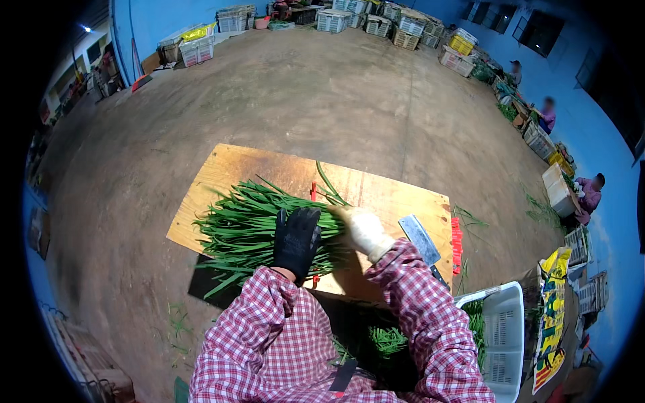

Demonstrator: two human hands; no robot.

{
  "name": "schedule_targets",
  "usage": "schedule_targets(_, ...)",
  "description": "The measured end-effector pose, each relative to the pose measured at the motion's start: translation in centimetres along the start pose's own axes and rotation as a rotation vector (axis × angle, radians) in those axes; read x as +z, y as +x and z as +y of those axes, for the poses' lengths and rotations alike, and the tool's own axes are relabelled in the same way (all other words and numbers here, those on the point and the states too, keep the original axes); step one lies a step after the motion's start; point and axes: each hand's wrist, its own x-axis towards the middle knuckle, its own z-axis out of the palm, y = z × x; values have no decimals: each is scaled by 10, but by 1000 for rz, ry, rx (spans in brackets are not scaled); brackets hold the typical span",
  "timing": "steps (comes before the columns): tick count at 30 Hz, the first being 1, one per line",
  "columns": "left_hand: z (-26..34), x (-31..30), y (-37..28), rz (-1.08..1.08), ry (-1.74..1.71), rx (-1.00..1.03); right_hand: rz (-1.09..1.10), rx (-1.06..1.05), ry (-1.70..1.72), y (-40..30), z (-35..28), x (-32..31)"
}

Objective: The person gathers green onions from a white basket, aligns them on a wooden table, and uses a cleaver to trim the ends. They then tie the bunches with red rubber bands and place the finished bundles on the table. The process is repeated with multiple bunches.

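Observation:
A thick bunch of long green leaves, which look like garlic chives (244, 226), lies across a wooden board (398, 191). My left hand (298, 242), in a black glove, holds the bunch down from above. At its right end is my right hand (367, 230) in a white glove; motion blur hides its fingertips and whether they grip the stalks. A red strip (313, 191) shows above the bunch, with more red below it. To the right of my right hand lies a cleaver (419, 238) with a black handle, flat on the board.
Red ties (456, 246) hang at the board's right edge. A white plastic crate (504, 337) with greens stands at lower right, beside a yellow printed sack (552, 317). More greens (387, 340) lie below the board. Several people sit along the right wall near crates (558, 190).

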Motion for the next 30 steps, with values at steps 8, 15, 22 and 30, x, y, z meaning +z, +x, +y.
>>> schedule_targets(8, -2, 7, 4, 7, -29, -29, 239, 409, 240, -40, 38, -4)
schedule_targets(15, 0, 2, 6, 13, -65, -10, 498, 277, 401, -22, 0, 33)
schedule_targets(22, -1, 7, 2, 16, -21, 4, 149, 625, 392, -16, -5, -7)
schedule_targets(30, -3, 9, 1, 11, -33, -2, 181, 579, 233, -2, 23, -25)
